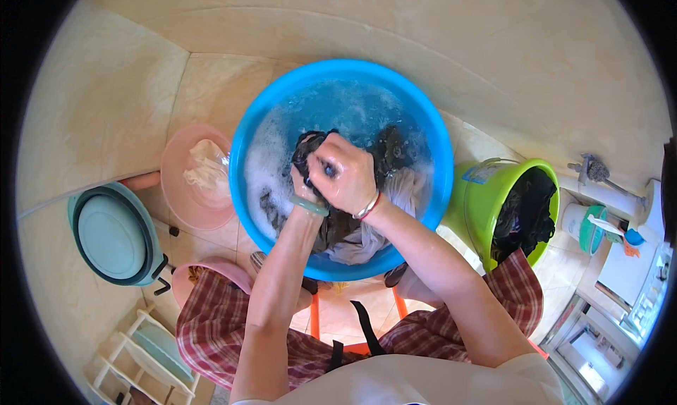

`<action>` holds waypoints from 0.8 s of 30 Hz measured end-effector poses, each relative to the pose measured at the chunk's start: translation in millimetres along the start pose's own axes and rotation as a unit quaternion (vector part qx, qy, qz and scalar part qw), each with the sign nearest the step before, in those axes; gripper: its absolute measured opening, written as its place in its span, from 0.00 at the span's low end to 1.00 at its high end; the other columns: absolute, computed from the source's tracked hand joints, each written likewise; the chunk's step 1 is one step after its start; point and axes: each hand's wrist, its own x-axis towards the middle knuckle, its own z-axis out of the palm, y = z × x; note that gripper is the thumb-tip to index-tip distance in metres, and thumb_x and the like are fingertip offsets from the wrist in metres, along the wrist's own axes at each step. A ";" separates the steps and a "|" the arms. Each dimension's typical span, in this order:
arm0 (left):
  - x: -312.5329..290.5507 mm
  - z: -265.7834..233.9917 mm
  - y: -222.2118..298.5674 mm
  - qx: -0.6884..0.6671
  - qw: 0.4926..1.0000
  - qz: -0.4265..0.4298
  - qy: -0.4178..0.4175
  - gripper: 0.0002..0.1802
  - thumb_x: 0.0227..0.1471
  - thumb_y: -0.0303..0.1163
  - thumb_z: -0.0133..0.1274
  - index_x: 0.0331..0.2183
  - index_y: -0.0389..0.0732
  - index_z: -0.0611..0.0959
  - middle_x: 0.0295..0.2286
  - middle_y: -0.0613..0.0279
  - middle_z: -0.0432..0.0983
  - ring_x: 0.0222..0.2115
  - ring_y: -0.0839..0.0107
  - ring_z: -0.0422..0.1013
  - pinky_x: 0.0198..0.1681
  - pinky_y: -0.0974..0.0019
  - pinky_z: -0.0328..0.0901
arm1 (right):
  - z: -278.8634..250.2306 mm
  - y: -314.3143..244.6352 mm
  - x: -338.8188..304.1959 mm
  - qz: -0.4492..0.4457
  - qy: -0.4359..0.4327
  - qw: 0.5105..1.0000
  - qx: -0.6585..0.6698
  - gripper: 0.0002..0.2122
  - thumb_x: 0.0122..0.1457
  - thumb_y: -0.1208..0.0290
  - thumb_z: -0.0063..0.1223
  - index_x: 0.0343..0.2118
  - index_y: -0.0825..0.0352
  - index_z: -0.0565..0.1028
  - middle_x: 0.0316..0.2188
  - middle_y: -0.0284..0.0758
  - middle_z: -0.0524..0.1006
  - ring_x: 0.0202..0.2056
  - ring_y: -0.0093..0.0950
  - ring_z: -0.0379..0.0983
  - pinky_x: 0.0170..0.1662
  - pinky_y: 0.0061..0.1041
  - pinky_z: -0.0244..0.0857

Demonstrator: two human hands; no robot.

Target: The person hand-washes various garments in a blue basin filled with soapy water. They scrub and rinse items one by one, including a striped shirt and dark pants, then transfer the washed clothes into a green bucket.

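Observation:
Soapy water fills a large round blue tub [238,151] in front of me. Over it, my left hand [303,176], with a green bangle on the wrist, is closed on a dark wet cloth [307,145]. My right hand [347,174], wearing a silver bracelet and a red cord, is clenched right against the left one, with a bit of the dark cloth showing in its fist. Below the hands, a light grey garment [367,243] and more dark clothing [388,151] lie partly under the suds.
To the right leans a green bucket [474,207] holding black clothes [525,211]. A pink basin [185,206] with a white cloth [206,167] stands left, near a folded teal basin [113,236]. Another pink basin [229,267] is by my left knee. Tiled walls enclose the far side.

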 end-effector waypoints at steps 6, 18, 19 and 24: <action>-36.3 86.2 24.7 0.238 0.946 0.031 0.217 0.22 0.54 0.42 0.53 0.43 0.35 0.77 0.35 0.62 0.76 0.33 0.71 0.74 0.37 0.67 0.70 | -25.9 73.5 -28.7 0.226 -0.033 0.965 -0.131 0.07 0.53 0.66 0.52 0.28 0.63 0.78 0.31 0.37 0.77 0.32 0.42 0.73 0.36 0.36 0.68; -59.2 122.9 66.5 0.514 0.851 0.106 0.002 0.31 0.60 0.49 0.45 0.52 0.31 0.72 0.47 0.54 0.73 0.49 0.70 0.66 0.54 0.70 0.57 | -114.2 -18.5 19.5 0.209 -0.242 0.944 0.080 0.23 0.54 0.65 0.61 0.51 0.70 0.71 0.41 0.35 0.77 0.42 0.22 0.72 0.49 0.23 0.65; -59.1 128.0 68.3 0.545 0.828 0.128 0.022 0.28 0.60 0.46 0.47 0.51 0.32 0.74 0.46 0.52 0.73 0.49 0.70 0.66 0.54 0.70 0.57 | -125.7 -10.5 17.8 0.227 -0.207 0.942 0.137 0.18 0.56 0.67 0.58 0.48 0.70 0.74 0.39 0.31 0.78 0.40 0.19 0.71 0.47 0.21 0.65; -59.7 90.9 114.7 0.387 0.919 0.068 0.025 0.19 0.61 0.33 0.47 0.51 0.34 0.74 0.42 0.62 0.74 0.45 0.72 0.70 0.46 0.67 0.66 | -167.8 -38.1 25.8 0.194 -0.120 0.940 0.252 0.18 0.58 0.72 0.56 0.50 0.73 0.71 0.41 0.27 0.76 0.39 0.16 0.69 0.46 0.18 0.64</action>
